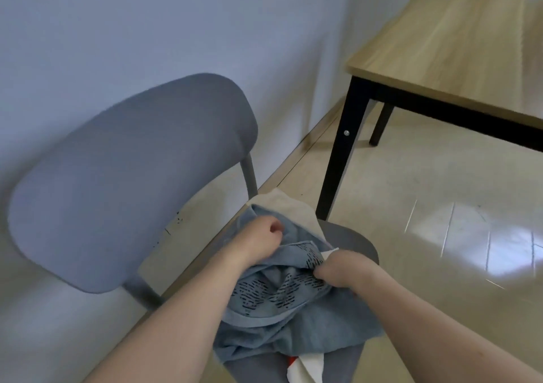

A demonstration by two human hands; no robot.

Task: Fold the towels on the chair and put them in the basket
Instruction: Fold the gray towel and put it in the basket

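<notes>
Two hands are being held over a heap of towels on the chair [357, 243] seat. The blue towel [296, 321], printed with rows of short black dashes, is lying crumpled on top of the heap and is being gripped at two places. Its far edge is being gathered by the left hand [258, 240], whose fingers are curled down into the cloth, the thumb tip showing at the right side of the fist. A bunched fold nearer the middle is being pinched by the right hand [338, 271], with the fingers closed tightly round the fabric. A beige towel [289, 206] is being covered by the blue one, only its far corner showing beyond the left hand. A white cloth [308, 366] with a red patch is being pressed under the blue towel at the near edge of the seat. The chair's grey padded back [132, 177] is standing to the left, close to the wall [176, 30]. A wooden table [446, 50] with black legs is standing well apart at the upper right, on a glossy tiled floor [426, 206]. No basket is being shown in this view.
</notes>
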